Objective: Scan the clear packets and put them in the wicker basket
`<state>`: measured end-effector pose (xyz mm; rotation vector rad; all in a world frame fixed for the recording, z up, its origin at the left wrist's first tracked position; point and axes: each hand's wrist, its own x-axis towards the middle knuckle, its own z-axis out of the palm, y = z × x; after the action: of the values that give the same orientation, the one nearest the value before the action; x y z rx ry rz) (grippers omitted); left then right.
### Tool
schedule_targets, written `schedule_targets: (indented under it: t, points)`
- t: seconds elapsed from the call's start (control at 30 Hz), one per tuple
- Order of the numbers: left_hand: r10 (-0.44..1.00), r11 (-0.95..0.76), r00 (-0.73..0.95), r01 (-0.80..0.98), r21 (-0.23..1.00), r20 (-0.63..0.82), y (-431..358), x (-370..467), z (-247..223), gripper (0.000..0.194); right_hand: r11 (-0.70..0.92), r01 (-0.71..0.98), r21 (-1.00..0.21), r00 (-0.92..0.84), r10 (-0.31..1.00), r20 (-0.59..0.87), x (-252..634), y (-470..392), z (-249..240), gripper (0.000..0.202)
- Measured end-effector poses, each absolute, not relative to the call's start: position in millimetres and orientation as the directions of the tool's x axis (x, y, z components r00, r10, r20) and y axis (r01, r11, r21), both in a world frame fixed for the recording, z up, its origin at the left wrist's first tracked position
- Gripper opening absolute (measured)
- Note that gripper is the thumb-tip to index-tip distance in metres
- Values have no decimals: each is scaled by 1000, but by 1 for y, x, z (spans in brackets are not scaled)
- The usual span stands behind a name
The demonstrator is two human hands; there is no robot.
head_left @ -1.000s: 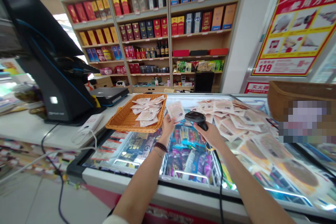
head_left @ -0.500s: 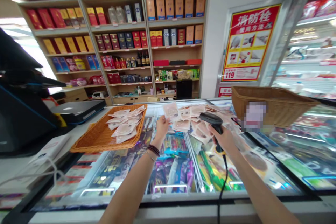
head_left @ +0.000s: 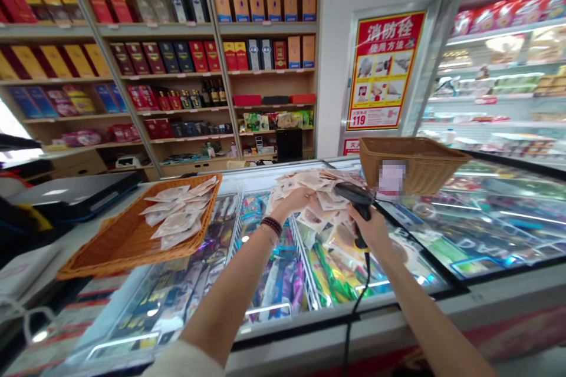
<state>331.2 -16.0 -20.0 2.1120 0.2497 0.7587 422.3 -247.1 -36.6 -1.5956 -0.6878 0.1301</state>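
Note:
My right hand is wrapped round the handle of a black barcode scanner, its head pointing left over a pile of small flat packets on the freezer's glass top. My left hand, with a dark beaded bracelet at the wrist, reaches onto the pile, its fingers pressed together at a packet. An orange wicker tray at the left holds several similar packets. A black cable hangs from the scanner over the freezer's front edge.
A brown wicker basket stands right of the pile. A flat black scale lies at the left. Beneath the glass are colourful packages. Shelves of boxes line the back, beside a red poster and a refrigerated display at the right.
The view has swung to the right. My left hand, which held up a packet left of the pile, is now over the pile nearer the scanner. The scanner stays in my right hand.

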Motion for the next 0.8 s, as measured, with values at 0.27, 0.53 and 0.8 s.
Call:
schedule_targets:
  t: [0.27,0.53,0.8]
  points:
    - [410,-733,820,35,679,400,2,221,-35,23,-26,400,-916,740,598,306,387,-215,-36,49]
    - [733,-644,506,299,704,456,48,100,-16,25,123,362,-924,589,738,329,328,-147,-37,53]
    - [937,-218,38,839,498,347,79,12,-16,53,212,250,-945,528,788,317,275,-105,-36,52]
